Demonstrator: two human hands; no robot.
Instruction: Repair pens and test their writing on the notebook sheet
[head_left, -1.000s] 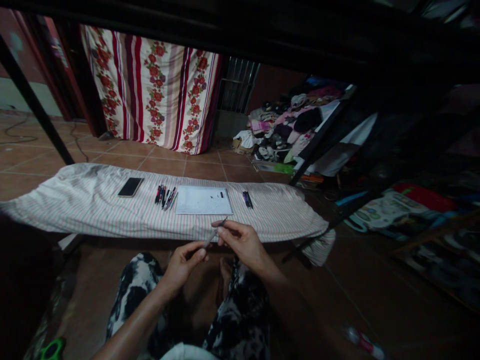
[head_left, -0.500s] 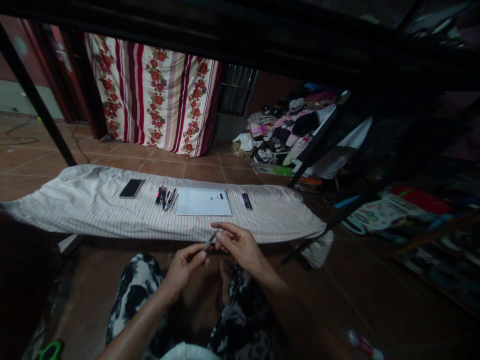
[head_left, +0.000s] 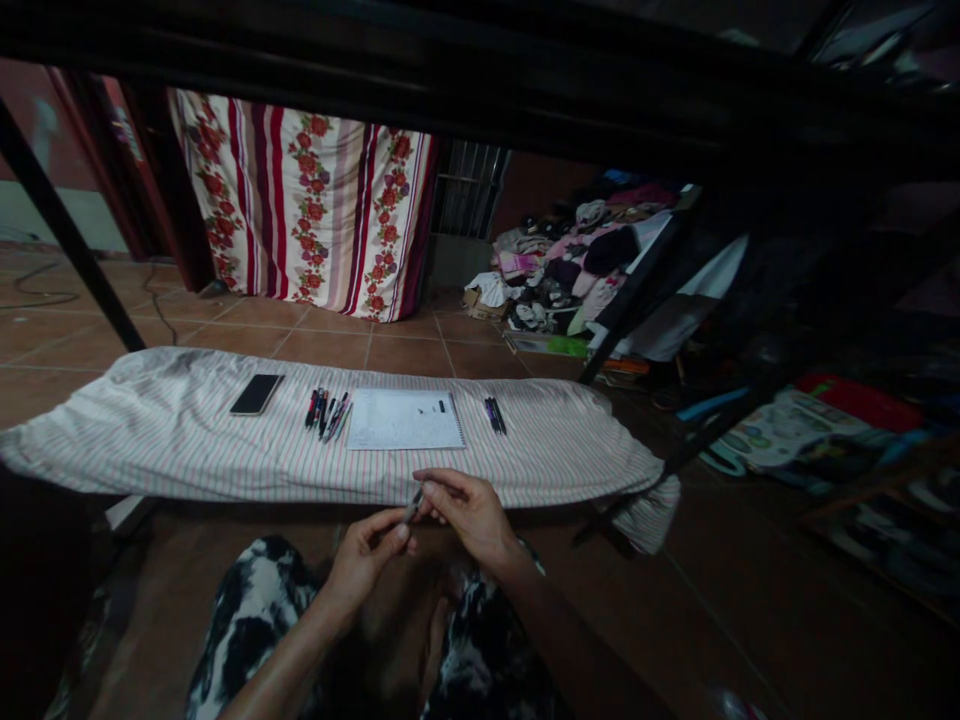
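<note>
Between my two hands, just in front of the near edge of the striped cloth, is a slim pen, grey toward its lower end and darker above. My left hand pinches its lower end between thumb and fingertips. At the upper end, my right hand closes its thumb and fingers, partly covering it. Beyond the hands lies a spiral notebook with small dark marks at its upper right. Several pens lie left of the notebook, and a small group of dark pens lies to its right.
A striped cloth drapes over the low bench or table. A phone lies on its left part. Dark metal bars frame the view. Behind are a flowered curtain and a heap of clothes.
The view has tilted slightly upward, so the table and hands sit lower. Both hands keep the pen between them, and the right fingers have closed in a little around its upper end.
</note>
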